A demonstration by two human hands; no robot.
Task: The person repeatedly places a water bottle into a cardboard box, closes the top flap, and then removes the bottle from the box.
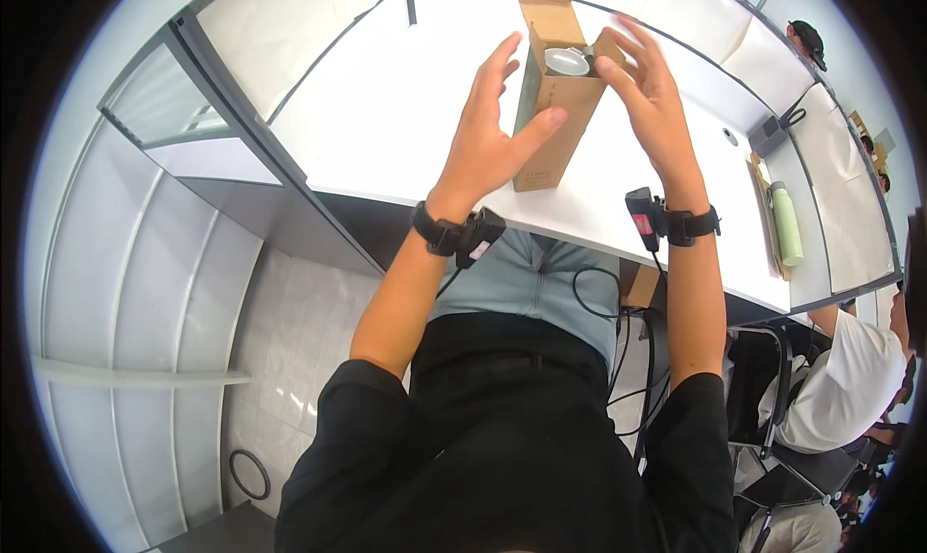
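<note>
A tall cardboard box (566, 129) stands upright on the white desk (405, 111), its top flaps raised. Inside its mouth sits a white round object (567, 62), with a dark and metallic part beside it. My left hand (496, 122) is spread at the box's left side, its thumb crossing in front of the box. On the other side my right hand (648, 89) has its fingers apart, the thumb by the raised right flap (610, 44). Whether that thumb touches the flap, I cannot tell. Neither hand is closed around anything.
Black straps with small devices (481, 238) circle both wrists, with cables trailing down. A green bottle (786, 223) lies along the desk's right side, near black scissors (795, 116). Grey-framed partitions border the desk. A person in a white shirt (844, 383) sits at the right.
</note>
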